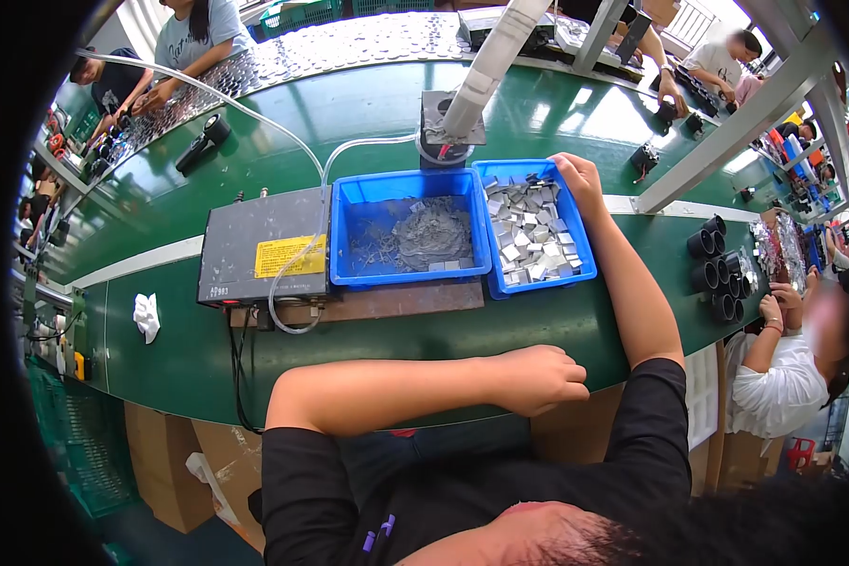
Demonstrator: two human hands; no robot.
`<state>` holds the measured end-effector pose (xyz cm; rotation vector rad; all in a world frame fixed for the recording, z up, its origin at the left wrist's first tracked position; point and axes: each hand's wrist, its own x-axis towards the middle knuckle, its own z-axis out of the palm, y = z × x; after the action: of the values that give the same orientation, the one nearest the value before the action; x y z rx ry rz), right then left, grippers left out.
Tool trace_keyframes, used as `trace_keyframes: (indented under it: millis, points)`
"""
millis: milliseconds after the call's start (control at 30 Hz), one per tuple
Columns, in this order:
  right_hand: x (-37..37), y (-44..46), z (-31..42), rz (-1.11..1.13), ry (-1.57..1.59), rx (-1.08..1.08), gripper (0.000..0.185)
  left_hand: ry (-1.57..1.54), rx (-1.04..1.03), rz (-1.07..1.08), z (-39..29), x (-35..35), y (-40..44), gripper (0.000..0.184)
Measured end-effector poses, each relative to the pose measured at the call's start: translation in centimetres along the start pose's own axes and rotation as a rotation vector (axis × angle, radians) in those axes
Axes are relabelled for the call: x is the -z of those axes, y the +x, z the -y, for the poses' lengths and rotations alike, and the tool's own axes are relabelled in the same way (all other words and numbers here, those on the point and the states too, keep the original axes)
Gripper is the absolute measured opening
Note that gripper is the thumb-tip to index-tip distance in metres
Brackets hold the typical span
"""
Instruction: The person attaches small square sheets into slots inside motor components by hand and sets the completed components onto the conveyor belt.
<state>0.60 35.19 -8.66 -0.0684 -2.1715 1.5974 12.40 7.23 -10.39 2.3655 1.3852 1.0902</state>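
My right hand [581,183] is closed on the far right corner of a blue plastic bin [587,269], fingers bent at its rim. Small silvery rectangular metal pieces [536,226] fill that bin. My left hand [538,379] is curled into a fist near the table's front edge, below the bins; whatever its fingers may hold is hidden. Beside the first bin, touching it on the left, stands a wider blue bin [344,280]. Grey shavings or powder [431,231] lie heaped in it, with a few metal pieces near its front wall.
A black control box [231,245] with tubing stands left of the bins. Behind them rises a duct [491,71]. White crumpled tissue [146,317] lies far left. Black cups [717,269] stand at right near a co-worker [783,377]. A conveyor [292,99] runs behind.
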Motion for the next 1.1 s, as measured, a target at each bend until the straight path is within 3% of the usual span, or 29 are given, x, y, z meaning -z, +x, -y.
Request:
trace_keyframes:
  millis: [133,267,333,433,467,600,667,767,867,933,1000,1033,1100]
  points:
    - [0.3,0.1,-0.1,-0.005,-0.023,0.009,0.03,-0.009,-0.016,-0.048,0.0,-0.1,0.0,0.024]
    - [1.6,1.0,0.5,-0.188,-0.687,0.28,0.024,0.002,-0.006,-0.037,0.0,-0.2,0.0,0.024]
    - [5.8,2.8,-1.0,-0.431,-1.158,0.518,0.02,0.008,-0.012,-0.03,0.1,-0.1,0.0,0.026]
    - [11.0,4.2,-4.0,-0.66,-1.557,0.301,0.038,0.018,-0.015,-0.004,0.0,-0.1,0.0,0.03]
    - [10.4,4.5,-4.5,-0.66,-1.547,0.31,0.038,0.027,-0.007,-0.005,0.0,-0.2,-0.2,0.03]
    - [8.8,4.5,-4.6,-0.661,-1.805,-0.365,0.051,-0.003,-0.108,-0.082,0.4,-0.4,0.2,0.02]
    - [8.9,4.8,-2.5,-0.46,-1.528,-0.549,0.057,0.028,-0.141,-0.087,0.3,-0.3,0.3,0.018]
    - [10.8,4.9,-4.6,-0.522,-1.377,-0.313,0.039,0.109,-0.206,-0.104,-0.1,0.4,0.1,0.014]
    - [9.7,4.5,-3.5,-0.556,-1.16,0.163,0.039,0.32,-0.246,-0.205,-0.9,1.8,-0.3,0.012]
    - [8.8,5.3,0.1,-0.43,-0.966,0.351,0.039,0.485,-0.306,-0.268,-1.3,3.1,-0.5,0.012]
    - [7.4,5.1,8.2,-0.059,-0.593,0.082,0.041,0.625,-0.289,-0.429,-2.3,5.8,-1.5,0.014]
    - [6.4,4.3,12.0,-0.015,-0.598,0.111,0.041,0.66,-0.265,-0.46,-2.7,6.9,-2.2,0.014]
    - [3.8,1.6,17.3,0.209,-0.375,0.166,0.05,0.611,-0.002,-0.649,-3.5,9.2,-4.2,0.025]
